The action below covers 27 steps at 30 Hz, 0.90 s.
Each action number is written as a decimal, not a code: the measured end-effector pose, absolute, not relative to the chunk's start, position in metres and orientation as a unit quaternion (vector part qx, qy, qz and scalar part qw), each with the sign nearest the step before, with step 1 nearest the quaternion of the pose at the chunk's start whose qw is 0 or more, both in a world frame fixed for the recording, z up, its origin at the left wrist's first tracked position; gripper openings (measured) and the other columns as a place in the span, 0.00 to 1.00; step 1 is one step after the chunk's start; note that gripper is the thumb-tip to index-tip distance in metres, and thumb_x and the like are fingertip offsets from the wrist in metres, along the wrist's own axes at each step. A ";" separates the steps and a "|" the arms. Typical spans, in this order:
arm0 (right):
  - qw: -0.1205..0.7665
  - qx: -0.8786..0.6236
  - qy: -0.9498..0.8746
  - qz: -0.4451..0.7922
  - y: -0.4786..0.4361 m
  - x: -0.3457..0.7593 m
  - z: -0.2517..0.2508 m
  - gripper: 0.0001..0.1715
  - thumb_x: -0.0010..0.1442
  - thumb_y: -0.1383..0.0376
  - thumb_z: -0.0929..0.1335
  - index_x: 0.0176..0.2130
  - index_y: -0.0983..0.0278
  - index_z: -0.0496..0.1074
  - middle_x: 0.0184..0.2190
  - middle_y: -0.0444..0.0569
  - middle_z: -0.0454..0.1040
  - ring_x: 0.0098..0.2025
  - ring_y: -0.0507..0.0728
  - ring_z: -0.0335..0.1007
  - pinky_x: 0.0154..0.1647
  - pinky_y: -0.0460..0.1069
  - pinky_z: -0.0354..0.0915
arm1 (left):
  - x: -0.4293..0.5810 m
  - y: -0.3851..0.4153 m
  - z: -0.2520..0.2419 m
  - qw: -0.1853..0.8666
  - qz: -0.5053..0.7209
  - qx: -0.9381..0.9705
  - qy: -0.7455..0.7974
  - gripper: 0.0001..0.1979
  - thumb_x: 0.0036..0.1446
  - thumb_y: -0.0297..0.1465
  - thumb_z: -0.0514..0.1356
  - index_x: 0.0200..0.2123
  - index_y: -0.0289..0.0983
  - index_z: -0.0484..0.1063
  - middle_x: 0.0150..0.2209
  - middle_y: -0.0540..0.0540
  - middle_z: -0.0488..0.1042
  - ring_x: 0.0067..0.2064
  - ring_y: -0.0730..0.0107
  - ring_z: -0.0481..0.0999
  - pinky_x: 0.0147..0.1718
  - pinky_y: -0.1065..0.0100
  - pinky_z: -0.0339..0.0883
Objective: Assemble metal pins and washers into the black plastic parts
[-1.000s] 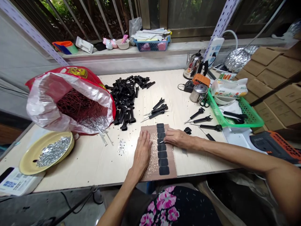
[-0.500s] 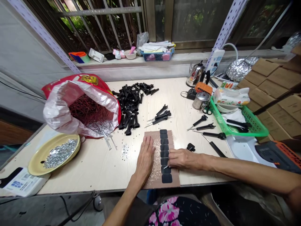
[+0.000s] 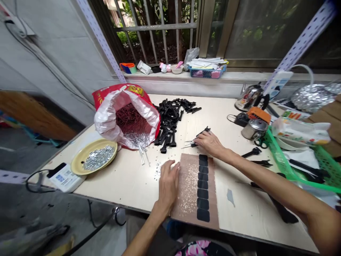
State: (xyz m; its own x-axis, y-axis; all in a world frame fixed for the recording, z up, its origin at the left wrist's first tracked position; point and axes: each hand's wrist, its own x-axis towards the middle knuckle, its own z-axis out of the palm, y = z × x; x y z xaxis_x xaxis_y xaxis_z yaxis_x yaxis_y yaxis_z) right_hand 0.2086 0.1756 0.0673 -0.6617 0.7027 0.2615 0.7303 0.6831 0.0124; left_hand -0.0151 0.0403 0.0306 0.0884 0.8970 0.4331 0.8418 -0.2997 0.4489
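Note:
My left hand (image 3: 169,186) rests by the left edge of a brown board (image 3: 190,199), fingers apart, nothing in them. A column of several black rounded squares (image 3: 203,193) runs along the board, left of its right edge; pale worn flecks cover the surface beside it. Beyond the board's far edge, my right hand (image 3: 209,143) reaches over a small group of black-handled metal rods (image 3: 204,131). Its fingers curl down onto one of them, and the fingertips are partly hidden. More black-handled rods (image 3: 252,153) lie to the right, partly behind my right forearm.
A red-and-white sack (image 3: 106,122) of thin rods stands left of a black-handle pile (image 3: 170,117). Nearer is a yellow dish (image 3: 77,161) of small shiny pieces. A green basket (image 3: 271,142), metal cup (image 3: 254,128) and kettle (image 3: 249,97) stand right. A grey scrap (image 3: 230,197) lies beside the board.
My right hand has left the black squares and moved forward to the rod group. My left hand has slid off the board to its left edge. The view has turned left.

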 end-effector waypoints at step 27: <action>0.297 -0.349 -0.878 0.139 0.113 0.129 0.080 0.17 0.66 0.65 0.59 0.50 0.60 0.70 0.35 0.51 0.67 0.37 0.55 0.63 0.35 0.49 0.65 | -0.076 0.086 0.052 0.396 0.477 0.492 0.611 0.13 0.52 0.40 0.61 0.35 0.35 0.75 0.31 0.45 0.75 0.32 0.67 0.71 0.32 0.66 0.63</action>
